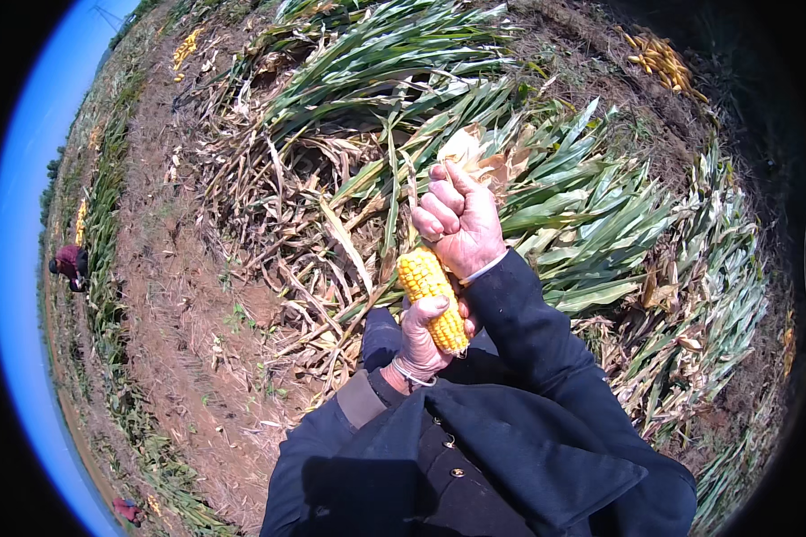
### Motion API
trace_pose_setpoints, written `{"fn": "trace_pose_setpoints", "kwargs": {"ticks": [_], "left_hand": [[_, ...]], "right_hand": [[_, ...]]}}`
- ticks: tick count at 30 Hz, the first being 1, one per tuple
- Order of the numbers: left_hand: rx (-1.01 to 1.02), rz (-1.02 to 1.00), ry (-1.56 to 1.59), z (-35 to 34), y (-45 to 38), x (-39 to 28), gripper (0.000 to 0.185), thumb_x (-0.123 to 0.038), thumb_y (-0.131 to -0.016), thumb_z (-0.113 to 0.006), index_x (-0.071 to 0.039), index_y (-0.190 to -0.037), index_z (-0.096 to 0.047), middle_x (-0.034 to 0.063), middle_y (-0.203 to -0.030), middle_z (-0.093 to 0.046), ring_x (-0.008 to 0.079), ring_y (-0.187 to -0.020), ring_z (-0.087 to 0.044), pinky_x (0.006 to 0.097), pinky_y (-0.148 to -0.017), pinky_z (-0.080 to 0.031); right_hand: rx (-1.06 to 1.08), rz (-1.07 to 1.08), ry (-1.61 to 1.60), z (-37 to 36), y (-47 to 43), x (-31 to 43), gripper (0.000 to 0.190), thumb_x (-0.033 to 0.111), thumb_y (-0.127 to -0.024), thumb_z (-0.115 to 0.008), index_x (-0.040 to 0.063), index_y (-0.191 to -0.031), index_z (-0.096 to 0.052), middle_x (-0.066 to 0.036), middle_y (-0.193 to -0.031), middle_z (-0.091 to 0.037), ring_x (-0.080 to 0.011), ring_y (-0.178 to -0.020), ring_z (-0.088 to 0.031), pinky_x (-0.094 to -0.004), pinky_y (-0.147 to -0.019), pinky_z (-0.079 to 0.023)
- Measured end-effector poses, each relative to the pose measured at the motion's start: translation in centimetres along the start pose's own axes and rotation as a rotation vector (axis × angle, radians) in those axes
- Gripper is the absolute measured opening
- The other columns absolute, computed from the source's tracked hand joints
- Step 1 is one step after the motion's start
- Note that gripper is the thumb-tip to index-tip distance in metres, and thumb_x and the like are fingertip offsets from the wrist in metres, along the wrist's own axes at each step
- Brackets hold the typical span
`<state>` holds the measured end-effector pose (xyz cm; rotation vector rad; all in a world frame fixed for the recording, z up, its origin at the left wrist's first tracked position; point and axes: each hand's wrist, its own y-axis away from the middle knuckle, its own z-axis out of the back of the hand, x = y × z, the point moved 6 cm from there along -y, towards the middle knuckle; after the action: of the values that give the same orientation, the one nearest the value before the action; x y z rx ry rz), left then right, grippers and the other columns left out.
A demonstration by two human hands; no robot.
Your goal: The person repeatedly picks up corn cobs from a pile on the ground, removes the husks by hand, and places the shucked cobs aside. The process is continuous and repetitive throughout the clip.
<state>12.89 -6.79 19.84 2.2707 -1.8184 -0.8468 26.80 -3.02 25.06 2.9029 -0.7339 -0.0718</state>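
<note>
A husked yellow corn cob lies slantwise in front of my dark jacket, its kernels bare along its length. My left hand grips its lower part, with the thumb across the kernels and fingers showing on the far side. Just above the cob's upper end, my right hand is closed in a fist. Pale dry corn husk sticks out beyond that fist and appears pinched in it. Part of the husk is hidden behind the fingers.
Cut corn stalks with green leaves lie heaped ahead and to the right. Dry stalks spread near my legs. Piles of yellow cobs rest on the soil. Bare soil runs along the left, where a bent-over person is far off.
</note>
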Motion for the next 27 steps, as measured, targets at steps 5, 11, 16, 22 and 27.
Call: {"fn": "trace_pose_setpoints", "kwargs": {"ticks": [5,11,16,22,27], "left_hand": [[-0.054,-0.301,-0.504,-0.9,-0.4,-2.1,0.04,-0.018,-0.075,-0.069,-0.002,-0.108,-0.055,0.0105,-0.081,-0.062,0.0215,-0.066,-0.063,0.0341,-0.061,-0.054],[0.044,-0.651,-0.858,-1.4,0.9,-7.2,0.043,0.004,-0.076,-0.075,-0.003,-0.112,-0.052,0.0096,-0.096,-0.059,0.0174,-0.079,-0.06,0.0296,-0.07,-0.053],[-0.085,-0.686,-0.787,0.1,-1.4,-8.9,0.032,-0.002,-0.079,-0.075,-0.001,-0.107,-0.059,0.0086,-0.089,-0.065,0.0173,-0.08,-0.065,0.0299,-0.072,-0.054],[-0.213,-0.187,-0.256,8.3,-7.5,-2.4,0.048,-0.04,-0.097,-0.061,-0.006,-0.129,-0.052,0.0084,-0.121,-0.061,0.0204,-0.108,-0.061,0.037,-0.095,-0.05],[-0.135,0.04,-0.358,10.3,-6.9,1.5,0.046,-0.043,-0.101,-0.05,-0.005,-0.128,-0.054,0.008,-0.117,-0.063,0.0197,-0.106,-0.062,0.0378,-0.092,-0.051]], "right_hand": [[-0.072,0.011,-0.202,3.2,-0.9,1.3,0.027,0.026,-0.106,-0.041,0.009,-0.088,-0.052,0.006,-0.051,-0.024,-0.0105,-0.04,-0.021,-0.0294,-0.048,-0.027],[-0.248,0.046,0.434,8.9,-0.4,6.5,0.028,0.031,-0.101,-0.055,0.004,-0.101,-0.058,0.006,-0.054,-0.033,-0.0108,-0.043,-0.032,-0.0278,-0.054,-0.038],[-0.345,-0.148,2.958,17.7,4.0,10.9,0.063,0.041,-0.075,-0.079,0.007,-0.122,-0.056,-0.015,-0.124,-0.056,-0.0294,-0.116,-0.054,-0.0477,-0.091,-0.042],[0.088,-0.032,1.56,11.2,4.7,1.5,0.068,0.043,-0.091,-0.069,-0.002,-0.136,-0.046,-0.021,-0.127,-0.06,-0.0266,-0.117,-0.06,-0.0375,-0.098,-0.047],[-0.135,0.061,1.699,19.3,5.5,0.7,0.057,0.033,-0.09,-0.069,-0.001,-0.131,-0.049,-0.016,-0.111,-0.065,-0.025,-0.099,-0.066,-0.0375,-0.085,-0.054]]}}
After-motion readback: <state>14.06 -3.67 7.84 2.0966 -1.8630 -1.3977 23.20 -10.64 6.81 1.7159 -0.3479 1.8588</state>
